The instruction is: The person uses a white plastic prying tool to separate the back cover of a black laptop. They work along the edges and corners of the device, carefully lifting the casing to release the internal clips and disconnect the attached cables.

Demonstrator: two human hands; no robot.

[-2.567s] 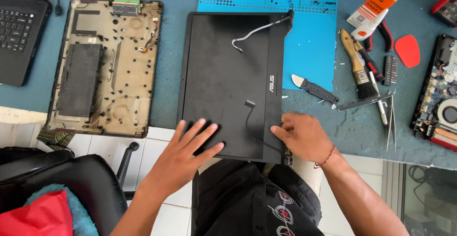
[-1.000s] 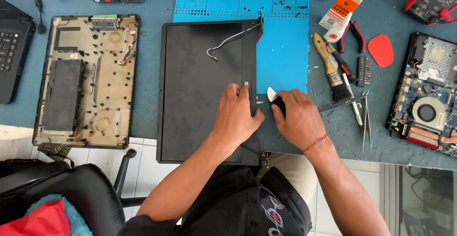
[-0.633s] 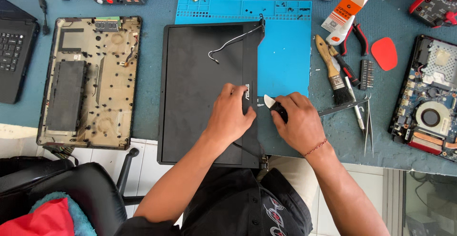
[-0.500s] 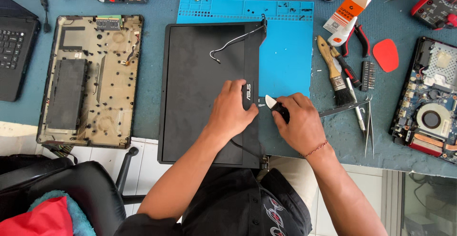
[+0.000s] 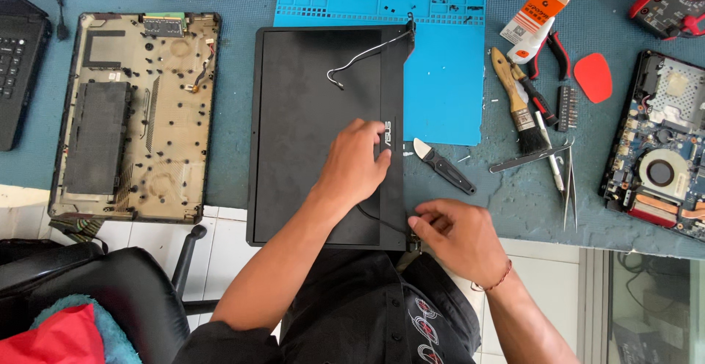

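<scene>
Pressing left hand [image 5: 360,162] flat on laptop lid [image 5: 308,114], right hand [image 5: 459,235] pinching corner

Both hands [image 5: 360,160] on black laptop screen panel [image 5: 308,136]

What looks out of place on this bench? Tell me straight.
The black laptop lid panel hangs over the table's near edge, with the left hand resting flat on it. Loose cables trail across its top. The right hand is at its lower right corner.

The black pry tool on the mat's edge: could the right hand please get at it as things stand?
Probably yes: the right hand rests at the screen panel's near corner, and only bare table lies between it and the pry tool.
</scene>
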